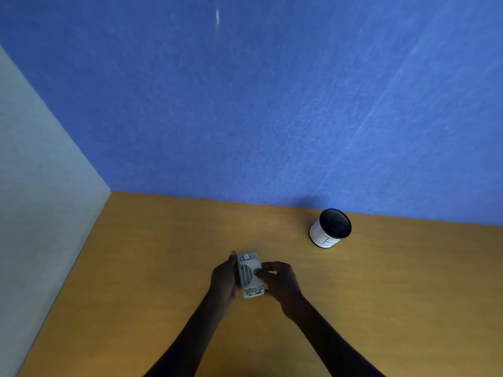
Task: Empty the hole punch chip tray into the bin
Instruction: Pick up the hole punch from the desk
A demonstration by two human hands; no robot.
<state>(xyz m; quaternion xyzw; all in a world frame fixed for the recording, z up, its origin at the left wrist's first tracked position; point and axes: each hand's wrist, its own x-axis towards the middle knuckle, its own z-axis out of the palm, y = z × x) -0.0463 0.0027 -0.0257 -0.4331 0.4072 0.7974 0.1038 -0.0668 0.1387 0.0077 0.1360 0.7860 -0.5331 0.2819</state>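
Right hand [280,281] pinches the chip tray side of the hole punch [250,274], held underside-up over the desk [136,268]; left hand [224,278] clamps its other edge. Best approach: keep punch level, tray shut till over bin [330,228], far right. Forearms converge, wrists bent inward.

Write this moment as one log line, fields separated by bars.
stage: opening tray | left hand: holds hole punch | right hand: on hole punch | bin: apart, upright

Punch [250,276] seemingly matt metal; desk [152,268] smooth wood.
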